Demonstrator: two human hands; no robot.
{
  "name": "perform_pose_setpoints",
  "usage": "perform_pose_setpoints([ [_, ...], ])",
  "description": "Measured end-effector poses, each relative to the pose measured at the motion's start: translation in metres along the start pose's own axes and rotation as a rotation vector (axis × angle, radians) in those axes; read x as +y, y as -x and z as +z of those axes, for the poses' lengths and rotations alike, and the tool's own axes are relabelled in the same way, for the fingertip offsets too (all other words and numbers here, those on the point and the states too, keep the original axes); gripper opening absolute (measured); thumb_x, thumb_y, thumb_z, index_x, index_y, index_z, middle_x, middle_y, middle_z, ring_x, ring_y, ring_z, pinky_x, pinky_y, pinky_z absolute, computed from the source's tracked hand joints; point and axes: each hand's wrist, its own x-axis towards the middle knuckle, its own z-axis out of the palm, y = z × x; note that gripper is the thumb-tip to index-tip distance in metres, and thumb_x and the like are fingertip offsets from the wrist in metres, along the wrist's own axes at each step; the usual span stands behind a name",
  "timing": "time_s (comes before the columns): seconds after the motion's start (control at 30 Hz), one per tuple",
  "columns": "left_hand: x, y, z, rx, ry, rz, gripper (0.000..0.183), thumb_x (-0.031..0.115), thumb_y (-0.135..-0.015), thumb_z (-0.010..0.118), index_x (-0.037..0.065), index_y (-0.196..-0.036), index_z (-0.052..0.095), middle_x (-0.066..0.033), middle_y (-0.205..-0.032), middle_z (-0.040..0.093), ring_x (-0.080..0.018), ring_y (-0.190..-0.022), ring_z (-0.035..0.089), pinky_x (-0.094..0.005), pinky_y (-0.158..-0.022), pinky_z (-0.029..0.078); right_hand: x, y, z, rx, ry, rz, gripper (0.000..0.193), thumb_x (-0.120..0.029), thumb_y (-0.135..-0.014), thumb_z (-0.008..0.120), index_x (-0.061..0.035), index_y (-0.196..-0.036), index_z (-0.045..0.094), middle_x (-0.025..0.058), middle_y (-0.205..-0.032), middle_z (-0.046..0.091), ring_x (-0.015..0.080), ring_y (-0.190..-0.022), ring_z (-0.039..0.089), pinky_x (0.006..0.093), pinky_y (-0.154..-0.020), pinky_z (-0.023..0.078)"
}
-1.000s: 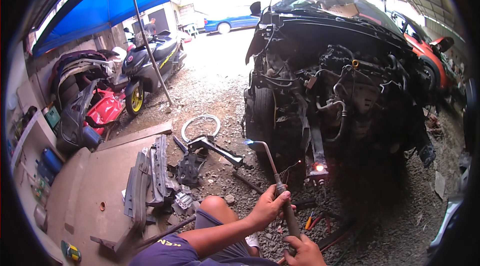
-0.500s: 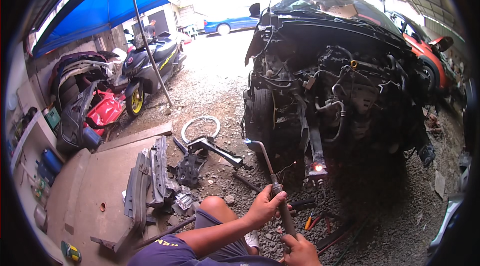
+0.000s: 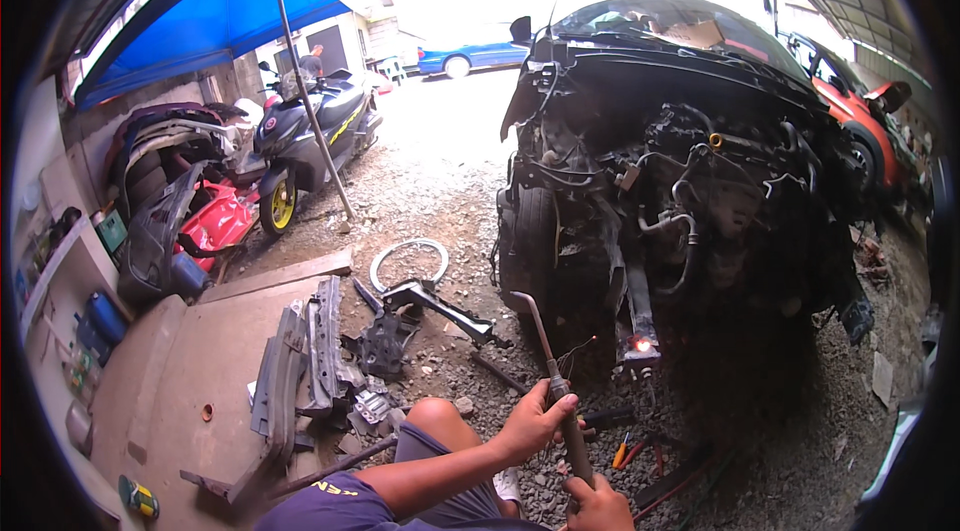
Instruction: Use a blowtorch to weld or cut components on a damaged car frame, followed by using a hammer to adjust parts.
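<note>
A gas torch (image 3: 576,453) with a long bent metal tube slants up from my hands in front of a stripped black car (image 3: 700,191). My left hand (image 3: 538,421) is closed around the upper handle near the valve, and my right hand (image 3: 600,508) grips its lower end. No flame shows at the torch tip. Thin wire (image 3: 568,355) curls beside the torch collar; what it is fixed to is unclear. To the right of the tip, the end of the car's frame rail (image 3: 638,326) has a bright orange glowing spot. The tip is apart from the rail.
Orange-handled pliers (image 3: 621,451) and hoses (image 3: 670,481) lie on the gravel by my right hand. Metal car parts (image 3: 320,346) rest on a board (image 3: 170,401) to the left, near a pale ring (image 3: 410,244). A motorcycle (image 3: 310,136) stands behind, under a blue canopy (image 3: 200,21).
The blue flame seen at the torch tip is no longer visible. The whole view has shifted slightly, and the glowing spot on the rail looks smaller. Both hands keep their hold.
</note>
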Motion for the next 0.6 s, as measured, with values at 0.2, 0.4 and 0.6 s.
perform_pose_setpoints([
  [0.2, -0.009, 0.003, -0.011, 0.031, -0.016, -0.075, 0.033, 0.035, -0.112, 0.068, 0.008, -0.125, 0.054, -0.0033, -0.099, 0.069, -0.0173, -0.089, 0.080, -0.0266, -0.059, 0.055, -0.008, 0.000, 0.002, -0.026, -0.024, -0.046, 0.019, -0.014, -0.094, 0.069, -0.0126, -0.113, 0.066, 0.0255, -0.108, 0.066, 0.0520, -0.089, 0.070, 0.0615, -0.076, 0.057],
  [0.4, -0.013, 0.004, -0.013, 0.060, -0.042, -0.082, 0.033, 0.036, -0.112, 0.069, 0.009, -0.125, 0.055, -0.0025, -0.101, 0.069, -0.0166, -0.089, 0.079, -0.0271, -0.060, 0.055, 0.002, -0.001, 0.004, -0.071, -0.023, -0.077, 0.019, -0.017, -0.095, 0.069, -0.0124, -0.113, 0.068, 0.0262, -0.109, 0.066, 0.0519, -0.092, 0.071, 0.0609, -0.078, 0.058],
  [0.6, -0.013, 0.002, -0.011, 0.038, -0.004, -0.100, 0.031, 0.035, -0.112, 0.069, 0.009, -0.124, 0.055, -0.0037, -0.105, 0.068, -0.0158, -0.092, 0.079, -0.0281, -0.062, 0.057, 0.010, -0.003, 0.018, -0.030, 0.018, -0.036, 0.029, -0.015, -0.096, 0.068, -0.0171, -0.124, 0.071, 0.0255, -0.108, 0.067, 0.0506, -0.090, 0.072, 0.0612, -0.078, 0.058],
])
